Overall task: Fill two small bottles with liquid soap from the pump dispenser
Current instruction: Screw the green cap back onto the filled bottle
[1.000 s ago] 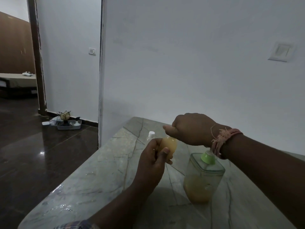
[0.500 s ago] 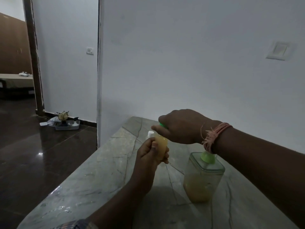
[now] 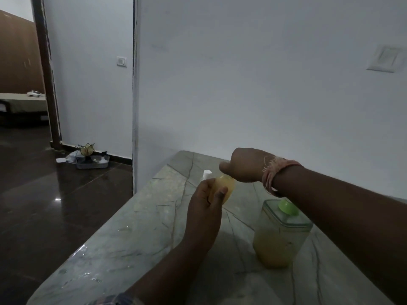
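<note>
Yellow soap nearly fills the small bottle (image 3: 221, 189) my left hand (image 3: 204, 208) grips above the stone counter (image 3: 132, 227). My right hand (image 3: 244, 165) curls over the pump dispenser (image 3: 279, 234) head. I should hold the bottle steady and press slowly.

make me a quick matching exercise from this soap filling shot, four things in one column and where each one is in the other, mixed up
Things:
1. small bottle
2. pump dispenser
3. white cap
4. grey tray

Places:
A. on the dark floor by the wall
B. held in the left hand
C. standing on the marble counter under the right forearm
D. on the counter beyond the held bottle

Pairs: 1-B, 2-C, 3-D, 4-A
</note>
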{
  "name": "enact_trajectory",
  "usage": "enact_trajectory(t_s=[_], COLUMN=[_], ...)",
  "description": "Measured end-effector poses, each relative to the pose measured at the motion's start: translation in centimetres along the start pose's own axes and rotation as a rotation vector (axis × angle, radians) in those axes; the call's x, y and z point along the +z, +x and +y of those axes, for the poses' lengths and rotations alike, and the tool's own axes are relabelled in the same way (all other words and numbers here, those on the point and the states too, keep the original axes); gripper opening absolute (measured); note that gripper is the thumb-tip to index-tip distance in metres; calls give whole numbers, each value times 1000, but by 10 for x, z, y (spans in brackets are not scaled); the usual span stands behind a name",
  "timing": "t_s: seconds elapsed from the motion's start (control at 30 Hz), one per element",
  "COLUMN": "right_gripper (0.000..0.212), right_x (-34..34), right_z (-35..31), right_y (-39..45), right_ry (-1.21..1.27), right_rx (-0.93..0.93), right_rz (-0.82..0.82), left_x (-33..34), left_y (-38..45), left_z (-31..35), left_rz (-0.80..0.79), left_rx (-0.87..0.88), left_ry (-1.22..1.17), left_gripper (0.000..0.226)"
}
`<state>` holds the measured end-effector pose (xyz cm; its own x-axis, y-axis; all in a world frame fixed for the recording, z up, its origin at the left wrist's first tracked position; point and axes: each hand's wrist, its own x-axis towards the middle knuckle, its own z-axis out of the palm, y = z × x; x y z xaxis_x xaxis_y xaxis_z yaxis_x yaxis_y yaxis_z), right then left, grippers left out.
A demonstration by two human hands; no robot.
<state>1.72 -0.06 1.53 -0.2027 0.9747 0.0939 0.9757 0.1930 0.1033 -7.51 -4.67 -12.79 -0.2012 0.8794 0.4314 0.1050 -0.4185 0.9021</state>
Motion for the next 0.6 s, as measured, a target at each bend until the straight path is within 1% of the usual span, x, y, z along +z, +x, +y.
enact_trajectory(t_s=[0.07, 0.13, 0.17, 0.2, 0.23, 0.27, 0.3, 0.33, 0.43, 0.47, 0.6], right_gripper=[40, 36, 33, 27, 14, 22, 38, 45, 40, 40, 44], right_x=[3, 3, 1, 0, 1, 3, 5, 7, 20, 24, 34], right_z=[-1, -1, -4, -5, -5, -4, -5, -6, -6, -6, -3], right_y=[4, 12, 14, 19, 24, 30, 32, 36, 47, 49, 60], right_ry=[12, -9, -14, -44, -80, -86, -85, -105, -191, -212, -166], right_rx=[47, 74, 76, 94, 118, 131, 151, 163, 148, 148, 174], right_rz=[39, 65, 42, -25, -100, -129, -133, -138, -90, -107, -180], left_x=[3, 3, 2, 1, 0, -1, -1, -1, 0, 0, 2], left_y=[1, 3, 4, 6, 7, 8, 9, 10, 11, 12, 13], left_z=[-1, -4, -5, -7, -9, -11, -12, -13, -16, -17, -19], left_rz=[15, 79, 121, 158, 189, 214, 231, 240, 240, 233, 198], left_rx=[-41, -78, -97, -116, -133, -149, -159, -163, -163, -162, -154], left_ry=[20, 33, 41, 47, 49, 50, 50, 48, 35, 29, 22], left_gripper=[41, 42, 41, 40, 39, 39, 39, 39, 39, 38, 36])
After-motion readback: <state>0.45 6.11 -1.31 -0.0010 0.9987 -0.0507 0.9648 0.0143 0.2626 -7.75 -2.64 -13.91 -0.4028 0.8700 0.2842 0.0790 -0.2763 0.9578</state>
